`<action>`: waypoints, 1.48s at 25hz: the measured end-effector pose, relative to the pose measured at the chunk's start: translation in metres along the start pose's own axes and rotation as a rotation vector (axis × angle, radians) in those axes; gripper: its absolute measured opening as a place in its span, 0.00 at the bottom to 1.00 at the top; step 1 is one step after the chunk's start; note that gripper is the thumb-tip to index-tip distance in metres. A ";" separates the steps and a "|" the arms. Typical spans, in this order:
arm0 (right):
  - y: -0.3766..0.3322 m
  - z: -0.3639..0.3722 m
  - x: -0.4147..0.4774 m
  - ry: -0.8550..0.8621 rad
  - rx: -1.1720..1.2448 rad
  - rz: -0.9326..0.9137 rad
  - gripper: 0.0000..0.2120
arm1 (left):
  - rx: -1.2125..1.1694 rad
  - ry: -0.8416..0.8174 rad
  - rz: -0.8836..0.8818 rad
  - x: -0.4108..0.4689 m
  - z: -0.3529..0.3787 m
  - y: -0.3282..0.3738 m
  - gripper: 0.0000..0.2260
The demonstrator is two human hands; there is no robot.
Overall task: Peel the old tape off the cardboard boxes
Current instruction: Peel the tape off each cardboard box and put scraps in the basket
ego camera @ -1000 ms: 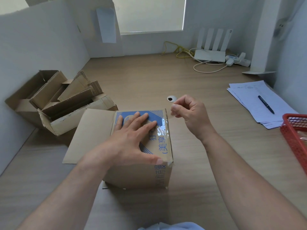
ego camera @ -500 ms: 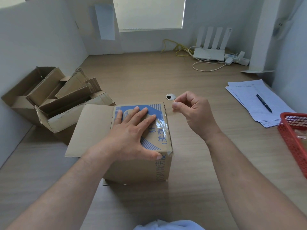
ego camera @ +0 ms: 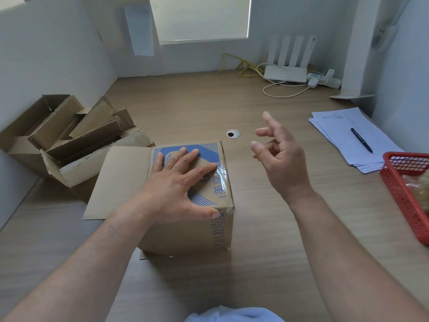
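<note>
A brown cardboard box (ego camera: pixel 185 233) with blue print stands in the middle of the wooden desk, one flap (ego camera: pixel 118 182) folded out flat to its left. Clear old tape (ego camera: pixel 221 176) runs along the right edge of its top face. My left hand (ego camera: pixel 176 189) presses flat on the top of the box, fingers spread and thumb at the near edge. My right hand (ego camera: pixel 276 156) hovers in the air to the right of the box, fingers loosely spread and holding nothing.
Two opened cardboard boxes (ego camera: pixel 69 145) with loose pieces sit at the left by the wall. A red plastic basket (ego camera: pixel 404 196) is at the right edge. Papers with a pen (ego camera: pixel 361 142) lie beyond it. A router (ego camera: pixel 285 73) and cables stand at the back. A cable hole (ego camera: pixel 232 134) is behind the box.
My right hand was pinched shut near the box's far right corner; it has opened and spread its fingers, moving slightly right. My left hand stays pressed on the box.
</note>
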State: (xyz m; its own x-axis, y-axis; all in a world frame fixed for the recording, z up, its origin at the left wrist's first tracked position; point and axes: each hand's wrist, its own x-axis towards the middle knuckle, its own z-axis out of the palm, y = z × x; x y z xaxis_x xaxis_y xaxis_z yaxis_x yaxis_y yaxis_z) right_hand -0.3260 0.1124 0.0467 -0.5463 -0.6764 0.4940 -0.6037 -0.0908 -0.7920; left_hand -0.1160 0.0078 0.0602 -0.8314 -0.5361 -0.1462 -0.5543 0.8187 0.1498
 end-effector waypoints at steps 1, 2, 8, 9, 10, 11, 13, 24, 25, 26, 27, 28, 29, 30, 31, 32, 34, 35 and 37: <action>0.001 0.000 -0.003 0.044 -0.006 0.015 0.23 | -0.011 0.002 -0.004 0.002 0.000 -0.001 0.46; 0.001 -0.001 -0.008 0.080 -0.011 0.001 0.21 | -0.027 0.004 -0.014 0.004 -0.001 -0.001 0.46; 0.004 0.014 -0.063 0.007 -0.090 -0.334 0.15 | -0.063 -0.003 -0.067 0.022 -0.008 -0.004 0.47; 0.005 0.017 -0.069 -0.025 -0.096 -0.373 0.17 | -0.065 -0.006 -0.068 0.023 -0.008 -0.004 0.47; 0.006 0.019 -0.072 -0.048 -0.113 -0.400 0.18 | -0.068 -0.007 -0.069 0.024 -0.008 -0.005 0.48; 0.007 0.021 -0.073 -0.059 -0.135 -0.417 0.18 | -0.066 -0.007 -0.067 0.024 -0.008 -0.005 0.48; 0.007 0.025 -0.072 -0.042 -0.177 -0.434 0.16 | -0.055 -0.007 -0.064 0.023 -0.007 -0.004 0.48; -0.001 0.012 -0.064 -0.186 -0.077 -0.264 0.03 | -0.028 -0.001 -0.041 0.018 -0.002 -0.005 0.48; -0.004 0.008 -0.059 -0.240 0.012 -0.135 0.03 | -0.026 -0.002 -0.038 0.017 -0.002 -0.005 0.48; -0.006 0.004 -0.053 -0.280 0.094 -0.012 0.06 | -0.028 -0.004 -0.033 0.016 -0.002 -0.005 0.48; -0.008 0.000 -0.045 -0.302 0.150 0.081 0.09 | -0.031 -0.003 -0.025 0.014 -0.001 -0.005 0.48; -0.009 -0.004 -0.038 -0.310 0.173 0.134 0.11 | -0.033 -0.001 -0.016 0.012 -0.001 -0.005 0.48; -0.011 -0.006 -0.031 -0.318 0.166 0.154 0.12 | -0.033 0.003 -0.007 0.010 0.000 -0.005 0.48; -0.013 -0.007 -0.025 -0.329 0.143 0.158 0.12 | -0.032 0.008 -0.002 0.009 0.001 -0.004 0.47; -0.015 -0.007 -0.021 -0.338 0.122 0.160 0.11 | -0.031 0.012 0.001 0.008 0.002 -0.004 0.47; -0.017 -0.006 -0.016 -0.336 0.113 0.163 0.11 | -0.031 0.015 0.001 0.007 0.002 -0.004 0.47; -0.021 -0.008 -0.007 -0.277 0.133 0.181 0.10 | -0.028 0.018 -0.002 0.007 0.002 -0.004 0.47; -0.022 -0.010 -0.001 -0.228 0.156 0.194 0.10 | -0.026 0.018 -0.001 0.007 0.002 -0.004 0.47; -0.024 -0.013 0.012 -0.171 0.140 0.192 0.10 | -0.031 0.014 0.003 0.007 0.002 -0.004 0.47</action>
State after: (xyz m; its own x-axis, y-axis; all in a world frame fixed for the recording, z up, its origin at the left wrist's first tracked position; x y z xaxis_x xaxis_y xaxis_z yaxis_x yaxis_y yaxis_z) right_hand -0.3258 0.1158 0.0766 -0.5301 -0.8032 0.2718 -0.4058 -0.0411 -0.9130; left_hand -0.1198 0.0009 0.0569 -0.8332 -0.5369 -0.1325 -0.5529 0.8135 0.1804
